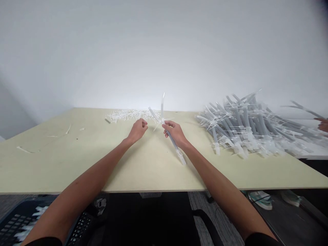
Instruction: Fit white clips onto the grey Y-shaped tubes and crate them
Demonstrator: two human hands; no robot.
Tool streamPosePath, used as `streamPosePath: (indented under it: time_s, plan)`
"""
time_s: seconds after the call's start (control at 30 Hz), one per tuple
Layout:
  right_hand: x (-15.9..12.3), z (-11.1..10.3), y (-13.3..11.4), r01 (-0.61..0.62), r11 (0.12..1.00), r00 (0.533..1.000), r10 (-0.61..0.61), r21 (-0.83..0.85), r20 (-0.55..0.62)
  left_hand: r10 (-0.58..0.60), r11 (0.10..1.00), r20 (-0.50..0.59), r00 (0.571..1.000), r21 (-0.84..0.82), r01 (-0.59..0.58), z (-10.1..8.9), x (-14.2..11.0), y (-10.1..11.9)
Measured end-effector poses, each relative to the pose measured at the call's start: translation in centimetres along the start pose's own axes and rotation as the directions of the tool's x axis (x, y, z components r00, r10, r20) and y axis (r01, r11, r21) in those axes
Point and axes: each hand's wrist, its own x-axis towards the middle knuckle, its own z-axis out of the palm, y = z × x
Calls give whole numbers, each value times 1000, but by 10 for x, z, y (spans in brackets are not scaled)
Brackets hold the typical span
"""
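Observation:
My right hand [175, 133] is closed round a grey tube bundle [176, 150] with clear tubes sticking up and a white cable tie around it, held over the pale yellow table [77, 160]. My left hand [138, 130] is closed in a pinch a little to its left, apparently on the thin end of the cable tie, which is too fine to see clearly. Just beyond both hands lies a heap of loose white cable ties [128, 115].
A big pile of tied grey tube bundles [246, 130] covers the right side of the table. Another person's hand [323, 124] shows at the right edge. Stray tie scraps [24, 149] lie at left. A black crate [17, 222] sits on the floor at lower left.

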Motion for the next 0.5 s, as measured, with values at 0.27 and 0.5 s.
streamPosePath:
  time_s: [0.27,0.5]
  plan:
    - [-1,-2,-4,-76,991,997,74,111,28,-126,823,-39,991,-561,83,3,0,18]
    - [2,-4,-3,-82,951,996,72,299,43,-219,411,96,971,-893,181,0,-6,25]
